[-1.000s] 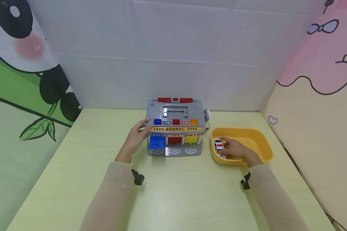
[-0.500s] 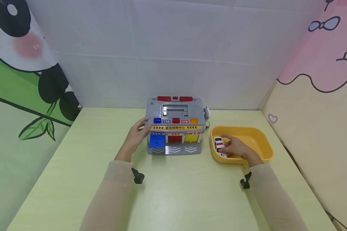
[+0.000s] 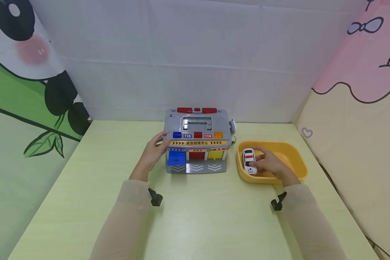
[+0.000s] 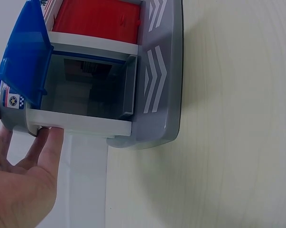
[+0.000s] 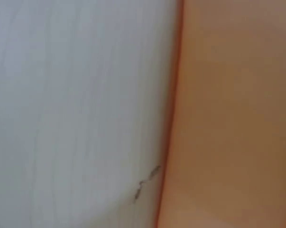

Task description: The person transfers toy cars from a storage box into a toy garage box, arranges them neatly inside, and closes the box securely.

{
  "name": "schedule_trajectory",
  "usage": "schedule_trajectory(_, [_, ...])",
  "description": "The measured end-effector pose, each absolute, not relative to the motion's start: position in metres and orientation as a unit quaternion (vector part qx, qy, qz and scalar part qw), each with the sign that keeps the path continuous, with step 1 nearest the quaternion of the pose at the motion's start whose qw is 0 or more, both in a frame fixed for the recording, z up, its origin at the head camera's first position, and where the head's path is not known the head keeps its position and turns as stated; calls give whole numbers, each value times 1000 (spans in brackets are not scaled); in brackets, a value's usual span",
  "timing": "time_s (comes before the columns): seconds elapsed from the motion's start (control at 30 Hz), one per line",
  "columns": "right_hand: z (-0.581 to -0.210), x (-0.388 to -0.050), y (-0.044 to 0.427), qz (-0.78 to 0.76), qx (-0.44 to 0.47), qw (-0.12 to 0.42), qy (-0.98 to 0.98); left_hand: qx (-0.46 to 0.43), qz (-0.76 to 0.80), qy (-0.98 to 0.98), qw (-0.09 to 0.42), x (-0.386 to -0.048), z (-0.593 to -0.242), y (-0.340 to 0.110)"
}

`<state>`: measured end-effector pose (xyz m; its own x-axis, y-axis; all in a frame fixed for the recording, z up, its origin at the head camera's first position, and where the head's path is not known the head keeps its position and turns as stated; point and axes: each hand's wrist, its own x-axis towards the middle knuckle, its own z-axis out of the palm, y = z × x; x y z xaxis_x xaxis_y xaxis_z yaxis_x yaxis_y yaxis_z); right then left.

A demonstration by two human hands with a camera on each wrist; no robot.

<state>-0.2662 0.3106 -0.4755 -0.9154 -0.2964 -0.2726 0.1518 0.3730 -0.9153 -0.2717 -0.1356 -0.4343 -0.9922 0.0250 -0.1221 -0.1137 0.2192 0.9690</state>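
Note:
A grey toy police and fire station [image 3: 198, 126] stands near the back wall. My left hand [image 3: 150, 155] holds its left edge, fingers against the side and under the roof rim. In the left wrist view the blue door [image 4: 26, 54] is swung up over a hollow grey bay [image 4: 86, 88], while the red door [image 4: 97, 21] beside it is down. Inside the yellow tray [image 3: 289, 159], my right hand [image 3: 273, 164] grips a white toy police car [image 3: 249, 162] with red and black markings, tilted near the tray's left wall. The right wrist view hides this hand and car.
A small grey handset [image 3: 233, 127] with a coiled cord hangs on the station's right side. Its yellow door [image 3: 215, 155] is down. The pale table [image 3: 198, 216] meets a white back wall [image 3: 195, 72]; printed cloth panels stand left and right.
The toy police car has shifted slightly right and up in my right hand, with more of its roof showing. My left hand stays on the station. The head view has tilted slightly.

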Motion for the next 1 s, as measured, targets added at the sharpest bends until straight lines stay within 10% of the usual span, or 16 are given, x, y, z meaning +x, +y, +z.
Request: schedule_trajectory(1.0, [-430, -224, 269, -636, -49, 177, 749, -24, 631, 773, 57, -273, -434, -136])
